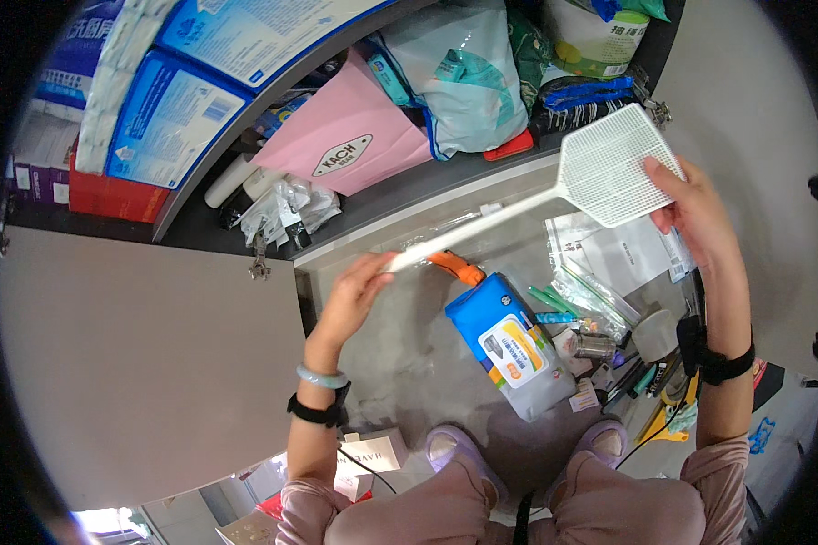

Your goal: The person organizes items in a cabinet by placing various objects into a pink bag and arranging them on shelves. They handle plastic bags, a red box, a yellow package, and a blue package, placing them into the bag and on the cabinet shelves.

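A white plastic fly swatter (pixel 617 167) spans the space between my two hands, above the floor and in front of the cabinet. My left hand (pixel 353 296) grips the end of its long handle. At the other end, my right hand (pixel 692 211) pinches the edge of the perforated paddle, thumb on top. Beneath the swatter, on the grey floor, lies a blue and grey pack of wet wipes (pixel 511 347). An orange strap or clip-like item (pixel 458 268) touches or lies close to its top end. Under the paddle is a clear and white plastic bag (pixel 620 252).
An open cabinet holds a pink bag (pixel 351 136), a pale blue plastic bag (pixel 457 82) and blue packages (pixel 177 119). Its left door (pixel 150 368) and right door (pixel 743 184) stand open. Pens and small items (pixel 644 378) clutter the floor at right. A box (pixel 371 453) stands near my left slipper (pixel 460 453).
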The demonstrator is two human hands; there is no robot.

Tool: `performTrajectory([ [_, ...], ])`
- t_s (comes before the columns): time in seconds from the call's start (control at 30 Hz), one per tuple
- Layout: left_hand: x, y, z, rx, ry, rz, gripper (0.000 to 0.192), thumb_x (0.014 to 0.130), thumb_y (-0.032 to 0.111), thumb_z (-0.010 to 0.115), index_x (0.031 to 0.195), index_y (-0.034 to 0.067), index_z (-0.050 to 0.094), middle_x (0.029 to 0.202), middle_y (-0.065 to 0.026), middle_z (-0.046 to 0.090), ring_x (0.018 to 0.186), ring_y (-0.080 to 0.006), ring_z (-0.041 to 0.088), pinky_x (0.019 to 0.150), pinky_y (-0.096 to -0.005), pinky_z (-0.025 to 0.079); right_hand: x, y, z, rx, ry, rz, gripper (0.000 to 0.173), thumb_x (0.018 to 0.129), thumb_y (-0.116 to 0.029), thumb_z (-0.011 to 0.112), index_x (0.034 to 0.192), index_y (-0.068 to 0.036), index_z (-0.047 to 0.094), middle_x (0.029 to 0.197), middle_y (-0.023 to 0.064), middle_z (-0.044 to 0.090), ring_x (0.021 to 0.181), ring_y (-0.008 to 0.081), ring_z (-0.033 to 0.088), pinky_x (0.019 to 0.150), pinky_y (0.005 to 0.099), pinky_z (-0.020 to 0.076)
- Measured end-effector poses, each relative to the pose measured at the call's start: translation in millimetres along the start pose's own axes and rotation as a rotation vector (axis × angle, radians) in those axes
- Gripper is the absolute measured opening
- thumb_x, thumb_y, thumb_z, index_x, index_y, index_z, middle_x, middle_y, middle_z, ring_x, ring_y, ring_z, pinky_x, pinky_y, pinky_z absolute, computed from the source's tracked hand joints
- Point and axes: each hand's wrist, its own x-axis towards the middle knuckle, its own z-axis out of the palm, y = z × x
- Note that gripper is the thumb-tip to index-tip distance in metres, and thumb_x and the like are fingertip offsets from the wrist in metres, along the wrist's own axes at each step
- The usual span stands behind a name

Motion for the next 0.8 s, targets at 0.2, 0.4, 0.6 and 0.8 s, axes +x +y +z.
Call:
performTrajectory([
  [0.2,43.3,-59.2,71.5,0.196,-0.065,0.247,0.039,0.082,0.0,0.062,0.12,0.008,0.062,0.117,-0.012,0.061,0.107,-0.031,0.057,0.091,-0.037,0.048,-8.6,20.2,-31.7,-0.037,0.012,0.128,0.034,0.094,-0.029,0.062,0.099,0.005,0.059,0.067,0.005,0.062,0.046,0.0058,0.053,0.04,0.0179,0.0428],
  [0.4,56.0,-80.9,127.7,0.478,-0.05,0.26,0.04,0.075,0.0,0.061,0.114,0.009,0.062,0.115,-0.0079,0.058,0.113,-0.0285,0.052,0.094,-0.0384,0.045,-34.5,64.8,-50.4,0.019,0.033,0.271,0.035,0.091,-0.03,0.067,0.097,0.004,0.061,0.069,0.0061,0.065,0.046,0.0076,0.058,0.042,0.0182,0.0476],
  [0.6,59.4,-82.0,118.9,0.496,0.075,0.172,0.029,0.084,0.007,0.061,0.111,0.002,0.055,0.102,-0.0143,0.061,0.097,-0.0307,0.059,0.084,-0.0404,0.048,-29.7,128.1,-61.4,-0.234,0.032,0.436,0.037,0.088,-0.023,0.071,0.108,0.005,0.057,0.072,0.0098,0.066,0.051,0.0126,0.061,0.044,0.0234,0.0489],
  [0.8,52.5,-56.9,97.7,-0.385,0.062,-0.345,0.031,0.102,0.029,0.049,0.118,0.002,0.046,0.1,-0.0088,0.058,0.088,-0.0196,0.061,0.078,-0.0328,0.05,-15.0,158.9,-78.9,-0.361,0.05,0.292,0.034,0.086,-0.013,0.071,0.112,0.004,0.056,0.071,0.0109,0.064,0.05,0.0141,0.06,0.042,0.0257,0.0461],
])
